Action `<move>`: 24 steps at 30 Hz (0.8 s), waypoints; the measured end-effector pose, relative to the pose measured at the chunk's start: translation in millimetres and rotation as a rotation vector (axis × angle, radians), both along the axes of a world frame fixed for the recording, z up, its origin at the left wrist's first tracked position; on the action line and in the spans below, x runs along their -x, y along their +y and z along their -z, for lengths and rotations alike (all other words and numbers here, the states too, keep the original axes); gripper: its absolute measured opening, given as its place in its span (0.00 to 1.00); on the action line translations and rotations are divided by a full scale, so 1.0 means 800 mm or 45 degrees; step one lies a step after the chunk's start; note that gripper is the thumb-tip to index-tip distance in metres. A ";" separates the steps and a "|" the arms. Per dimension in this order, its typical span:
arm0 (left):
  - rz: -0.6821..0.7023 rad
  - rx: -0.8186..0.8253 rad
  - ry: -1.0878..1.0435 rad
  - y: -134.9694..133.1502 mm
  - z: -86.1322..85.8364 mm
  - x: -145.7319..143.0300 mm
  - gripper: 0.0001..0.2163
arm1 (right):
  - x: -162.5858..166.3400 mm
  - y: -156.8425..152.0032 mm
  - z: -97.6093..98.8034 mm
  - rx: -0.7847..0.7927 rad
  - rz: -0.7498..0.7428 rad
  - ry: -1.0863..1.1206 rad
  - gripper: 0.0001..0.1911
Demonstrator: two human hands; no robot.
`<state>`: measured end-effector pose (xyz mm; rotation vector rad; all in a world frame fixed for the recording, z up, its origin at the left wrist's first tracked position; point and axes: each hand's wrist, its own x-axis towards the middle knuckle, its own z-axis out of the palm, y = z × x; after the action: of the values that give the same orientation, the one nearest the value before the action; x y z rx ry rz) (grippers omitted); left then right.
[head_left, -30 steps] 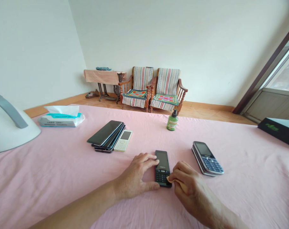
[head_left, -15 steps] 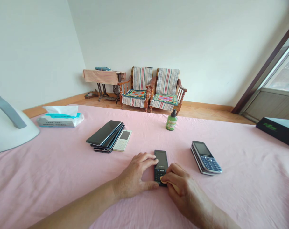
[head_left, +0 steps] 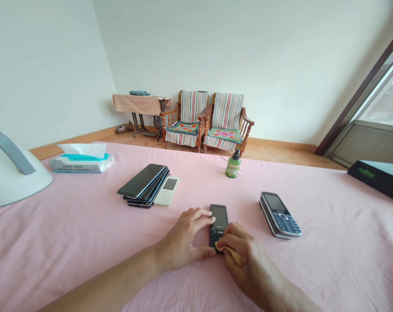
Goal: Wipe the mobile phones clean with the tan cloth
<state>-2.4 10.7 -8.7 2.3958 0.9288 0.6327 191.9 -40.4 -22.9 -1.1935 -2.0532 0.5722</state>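
A dark keypad phone [head_left: 219,216] lies face up on the pink cloth in front of me. My left hand [head_left: 186,236] holds it from the left, two fingertips on the side by the screen and the thumb at the lower corner. In the bent fingers of my right hand [head_left: 245,253] is a small yellow cloth [head_left: 233,255], pressed on the phone's keys. Part of the keypad is hidden by that hand. Right of it, a blue keypad phone [head_left: 281,215] rests on top of another phone. To the left are several stacked smartphones [head_left: 143,182] and a white keypad phone [head_left: 167,191].
A green spray bottle [head_left: 233,164] stands near the table's far edge. A tissue pack [head_left: 81,162] and a white, grey-handled object [head_left: 14,173] are at left, a black box [head_left: 375,180] at far right. Two wooden armchairs [head_left: 205,119] are beyond the pink-covered table [head_left: 95,225].
My right hand has slid slightly left across the keys with the yellow cloth. My left hand and the phone have stayed in place.
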 end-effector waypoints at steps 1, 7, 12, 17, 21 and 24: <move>-0.003 0.001 -0.002 0.000 0.000 0.000 0.27 | 0.000 0.000 -0.001 0.006 0.000 0.004 0.16; -0.009 0.010 0.012 0.000 -0.001 -0.001 0.28 | -0.002 0.000 -0.009 0.038 0.068 -0.022 0.17; -0.004 0.011 0.000 -0.001 -0.003 -0.002 0.27 | 0.004 0.000 -0.009 0.024 0.023 0.000 0.17; -0.003 0.022 0.008 -0.001 -0.003 -0.001 0.28 | -0.001 0.001 -0.011 0.043 0.070 -0.016 0.17; -0.007 0.022 0.003 0.000 -0.002 -0.001 0.28 | 0.003 0.001 -0.010 0.040 0.024 -0.005 0.18; -0.011 0.010 0.003 0.000 -0.002 -0.002 0.28 | 0.007 0.001 -0.009 0.061 -0.028 0.007 0.18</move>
<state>-1.0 10.9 -7.4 2.3870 0.9418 0.6285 186.5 -39.7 -15.3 -1.1972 -2.0606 0.6380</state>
